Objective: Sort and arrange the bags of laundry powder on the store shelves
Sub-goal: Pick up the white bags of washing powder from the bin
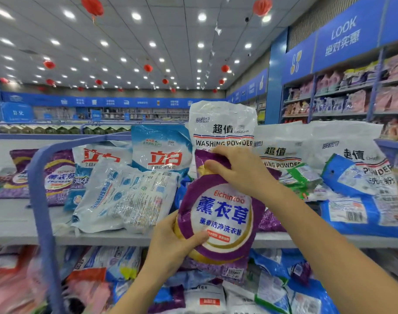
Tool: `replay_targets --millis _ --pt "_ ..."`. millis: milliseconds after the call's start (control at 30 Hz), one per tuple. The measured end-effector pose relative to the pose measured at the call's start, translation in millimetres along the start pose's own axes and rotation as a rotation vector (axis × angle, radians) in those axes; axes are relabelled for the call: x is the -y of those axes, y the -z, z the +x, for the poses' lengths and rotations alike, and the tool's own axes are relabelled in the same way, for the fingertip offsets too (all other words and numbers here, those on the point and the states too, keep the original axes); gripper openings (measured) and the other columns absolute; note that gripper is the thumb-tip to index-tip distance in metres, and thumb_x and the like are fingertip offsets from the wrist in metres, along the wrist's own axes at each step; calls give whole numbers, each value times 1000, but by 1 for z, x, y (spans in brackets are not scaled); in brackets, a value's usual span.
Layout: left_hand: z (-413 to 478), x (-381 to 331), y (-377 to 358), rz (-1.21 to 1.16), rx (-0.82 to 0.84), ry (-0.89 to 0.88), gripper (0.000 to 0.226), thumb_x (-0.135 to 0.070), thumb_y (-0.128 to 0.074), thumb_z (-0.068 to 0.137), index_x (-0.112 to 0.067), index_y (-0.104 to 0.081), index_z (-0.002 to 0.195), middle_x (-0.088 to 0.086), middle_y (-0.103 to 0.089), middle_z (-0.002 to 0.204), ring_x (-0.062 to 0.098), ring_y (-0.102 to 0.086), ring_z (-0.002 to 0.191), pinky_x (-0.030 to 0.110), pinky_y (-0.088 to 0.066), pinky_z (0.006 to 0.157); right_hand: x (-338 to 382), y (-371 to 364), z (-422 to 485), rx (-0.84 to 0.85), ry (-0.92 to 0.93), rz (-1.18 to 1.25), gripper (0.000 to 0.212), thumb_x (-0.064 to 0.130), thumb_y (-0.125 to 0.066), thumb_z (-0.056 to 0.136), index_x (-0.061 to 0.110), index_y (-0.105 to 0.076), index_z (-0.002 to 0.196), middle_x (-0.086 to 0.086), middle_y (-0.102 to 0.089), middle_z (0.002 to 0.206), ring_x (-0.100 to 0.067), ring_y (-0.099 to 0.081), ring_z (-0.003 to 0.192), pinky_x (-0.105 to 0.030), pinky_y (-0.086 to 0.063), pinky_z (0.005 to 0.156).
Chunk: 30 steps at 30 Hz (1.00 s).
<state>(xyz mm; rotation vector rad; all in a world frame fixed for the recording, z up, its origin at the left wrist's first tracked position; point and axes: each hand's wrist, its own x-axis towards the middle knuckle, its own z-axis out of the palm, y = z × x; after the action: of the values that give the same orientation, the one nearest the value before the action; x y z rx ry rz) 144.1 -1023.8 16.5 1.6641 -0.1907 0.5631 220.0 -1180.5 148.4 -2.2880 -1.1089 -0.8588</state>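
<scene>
Purple bag upright, gripped top — right hand, bottom — left hand

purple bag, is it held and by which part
Yes, by both hands: the right hand grips the purple bag at its top edge, the left hand holds its lower left corner, thumb on the front.
</scene>
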Motion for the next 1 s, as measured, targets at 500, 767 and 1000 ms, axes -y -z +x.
replay_targets --millis 500,767,1000 --pt "-51 9 85 -28 135 366 49 -39 -81 65 -22 -68 110 7 -73 107 28 -66 107 40 -54 92 85 -51 28 -279 247 154 35 33 -50 92 9 -67 74 5 -54 54 -17 -49 53 -26 -32 50" --pt "-90 -1 176 -15 37 315 29 -36 -72 81 -34 -69 110 -7 -70 116 10 -64 109 15 -50 85 163 -114 74 -307 394 71 35 31 -47 95 6 -66 79 -12 -63 60 -31 -58 53 -34 -41 50" --pt "-129 -12 291 96 -21 219 31 1 -77 61 -22 -76 82 -10 -70 64 -2 -64 61 12 -48 58 288 -168 108 -425 477 126 29 25 -56 89 5 -66 71 -7 -56 47 -25 -51 40 -23 -29 44"
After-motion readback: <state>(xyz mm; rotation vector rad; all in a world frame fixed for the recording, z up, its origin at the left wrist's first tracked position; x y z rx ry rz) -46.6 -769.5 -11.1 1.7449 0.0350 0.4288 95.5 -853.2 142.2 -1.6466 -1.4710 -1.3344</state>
